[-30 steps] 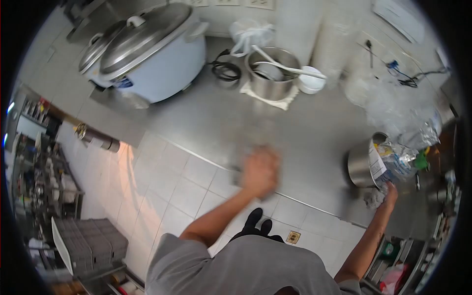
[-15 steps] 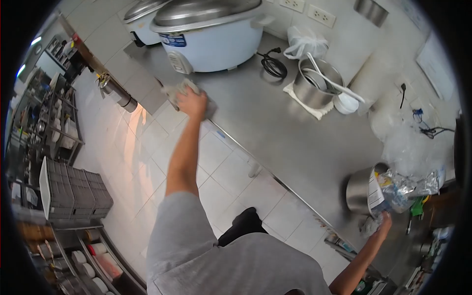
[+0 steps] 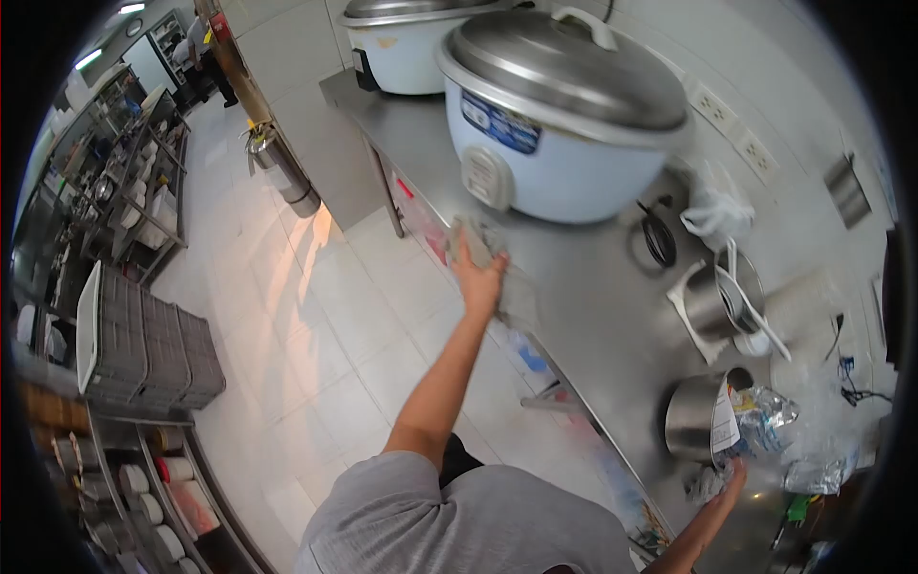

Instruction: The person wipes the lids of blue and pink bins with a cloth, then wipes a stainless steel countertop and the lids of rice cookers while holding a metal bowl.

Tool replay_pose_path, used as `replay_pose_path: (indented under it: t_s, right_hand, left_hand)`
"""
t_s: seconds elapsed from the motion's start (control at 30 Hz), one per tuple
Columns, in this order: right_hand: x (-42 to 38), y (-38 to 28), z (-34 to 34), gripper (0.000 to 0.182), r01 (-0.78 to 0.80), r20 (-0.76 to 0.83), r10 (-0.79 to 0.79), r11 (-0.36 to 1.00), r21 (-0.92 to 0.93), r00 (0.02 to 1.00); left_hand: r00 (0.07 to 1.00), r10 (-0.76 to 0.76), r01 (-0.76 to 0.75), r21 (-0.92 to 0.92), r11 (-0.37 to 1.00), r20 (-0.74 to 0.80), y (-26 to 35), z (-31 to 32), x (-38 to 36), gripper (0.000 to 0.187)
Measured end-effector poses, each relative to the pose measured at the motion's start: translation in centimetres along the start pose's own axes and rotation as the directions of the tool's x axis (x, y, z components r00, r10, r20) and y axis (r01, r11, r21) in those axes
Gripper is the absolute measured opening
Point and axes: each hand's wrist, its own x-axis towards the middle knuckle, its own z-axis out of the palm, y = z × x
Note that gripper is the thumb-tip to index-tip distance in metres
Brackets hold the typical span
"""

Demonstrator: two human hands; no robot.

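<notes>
My left hand (image 3: 481, 284) is closed on a grey-beige cloth (image 3: 478, 239), which lies against the front edge of the steel table (image 3: 583, 316). Just beyond it stands a large pale blue rice cooker (image 3: 564, 163) with a metal lid. At the lower right, my right hand (image 3: 732, 481) is closed around a crumpled grey cloth (image 3: 704, 486), its fingers partly hidden. Right above that hand is a steel pot (image 3: 690, 421) on its side or tilted, with a white paper label (image 3: 724, 421) and shiny foil packets (image 3: 768, 416) at its mouth.
Another rice cooker (image 3: 409, 53) stands at the far end. A steel pot with white-handled utensils (image 3: 712, 301) rests on a folded cloth, near a coiled black cord (image 3: 658, 239). Grey crates (image 3: 153, 335) and a fire extinguisher (image 3: 282, 170) stand on the floor. A person (image 3: 206, 57) is far off.
The view has swung left, so the table and cookers appear farther right and lower. My left hand stays on its cloth at the table edge; my right hand remains beside the pot.
</notes>
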Motion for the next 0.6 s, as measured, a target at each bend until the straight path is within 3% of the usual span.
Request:
replay_pose_path:
  t_s: [0.03,0.13,0.2,0.27,0.3,0.37,0.4,0.43,0.5,0.6]
  right_hand:
    - [-0.8,0.0,2.5,0.034,-0.002,-0.013,0.002,1.0,0.009,1.0]
    - [-4.2,-0.1,7.7,0.035,-0.028,-0.065,0.03,0.999,0.025,0.997]
    - [-6.4,-0.3,10.3,0.035,-0.042,-0.096,0.045,0.999,0.03,0.994]
    - [-8.6,-0.5,12.3,0.035,-0.053,-0.113,0.058,0.998,0.042,0.992]
    - [-9.4,-0.6,13.1,0.035,-0.059,-0.121,0.064,0.997,0.046,0.991]
    - [-10.5,-0.9,14.9,0.035,-0.061,-0.126,0.069,0.996,0.067,0.99]
    - [-10.8,-1.0,15.7,0.035,-0.065,-0.12,0.074,0.995,0.079,0.99]
    - [-11.0,-1.1,16.7,0.035,-0.067,-0.113,0.077,0.993,0.092,0.991]
    - [-11.2,-1.5,18.3,0.035,-0.067,-0.101,0.078,0.992,0.105,0.992]
    - [-11.9,-2.1,20.3,0.035,-0.048,-0.097,0.059,0.993,0.104,0.994]
  left_hand:
    - [0.997,0.074,-0.074,-0.067,0.995,-0.004,-2.4,-0.4,6.4,0.091]
    - [0.997,0.063,-0.066,-0.058,0.996,-0.048,-3.8,-3.7,23.1,0.085]
    - [0.997,0.066,-0.063,-0.061,0.996,0.05,-2.3,-6.3,31.6,0.076]
    - [0.957,0.275,-0.215,0.4,0.891,-0.098,-0.5,-5.9,34.6,0.068]
    - [0.91,0.395,-0.241,0.613,0.752,-0.127,0.2,-5.9,35.0,0.064]
    - [0.821,0.571,-0.421,0.682,0.599,0.005,0.5,-5.5,30.2,0.055]
    - [0.864,0.499,-0.423,0.631,0.65,0.065,0.5,-5.5,26.7,0.059]
    - [0.85,0.507,-0.464,0.659,0.591,0.143,0.0,-5.5,22.8,0.064]
    - [0.759,0.583,-0.644,0.467,0.606,0.29,-0.1,-6.3,15.2,0.072]
    - [0.831,0.481,-0.553,0.327,0.766,0.278,0.8,-6.8,11.2,0.075]
